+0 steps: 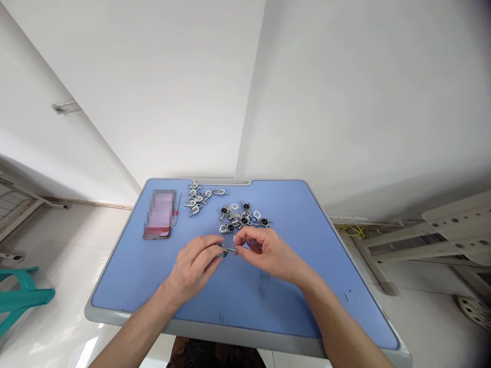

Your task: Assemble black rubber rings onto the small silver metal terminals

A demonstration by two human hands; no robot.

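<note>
A blue-topped desk (126, 276) carried a loose cluster of metal fittings (198, 198), a nearer cluster of black-centred metal fittings (238, 217), a phone (160, 214) and a red-handled screwdriver (177, 209). One small metal fitting (224, 250) was held over the desktop, just before the nearer cluster, pinched firmly by the left hand (194, 268). The right hand (270, 254) was closed at its other end, its grasp indeterminable. Fingertip control appeared well suited to parts this small.
</note>
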